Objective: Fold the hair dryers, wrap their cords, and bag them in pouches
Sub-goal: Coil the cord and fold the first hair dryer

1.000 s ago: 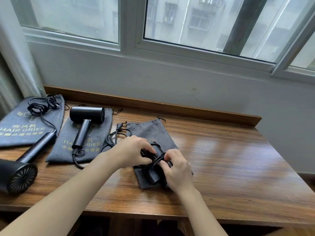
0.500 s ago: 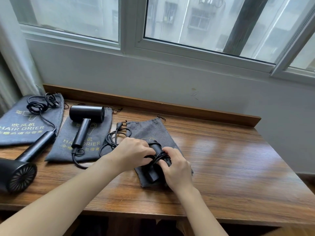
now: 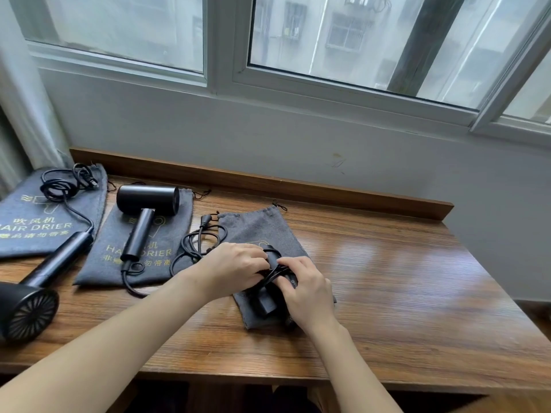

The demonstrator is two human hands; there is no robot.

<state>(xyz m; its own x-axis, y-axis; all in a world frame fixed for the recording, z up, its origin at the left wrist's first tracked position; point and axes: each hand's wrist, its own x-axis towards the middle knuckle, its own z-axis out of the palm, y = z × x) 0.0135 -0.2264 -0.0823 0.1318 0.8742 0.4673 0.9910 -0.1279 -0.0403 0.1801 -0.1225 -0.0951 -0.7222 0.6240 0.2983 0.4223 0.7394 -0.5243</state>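
A folded black hair dryer (image 3: 269, 296) lies on a grey pouch (image 3: 262, 231) in the middle of the table. My left hand (image 3: 235, 265) grips its upper end. My right hand (image 3: 307, 293) pinches the black cord (image 3: 275, 274) that crosses the dryer's body. The loose part of that cord (image 3: 196, 242) and its plug lie to the left of the pouch. A second dryer (image 3: 146, 204), unfolded, rests on another grey pouch (image 3: 161, 257). A third dryer (image 3: 29, 305) lies at the left edge with its handle toward a third pouch (image 3: 21, 231).
The wooden table (image 3: 402, 293) has a raised wooden strip along the back, under a white wall and window. A coiled cord (image 3: 64, 184) sits on the far-left pouch. A curtain (image 3: 18, 99) hangs at the left.
Both hands shifted slightly on the dryer while drawing the cord over its body. The other dryers and pouches have not moved.
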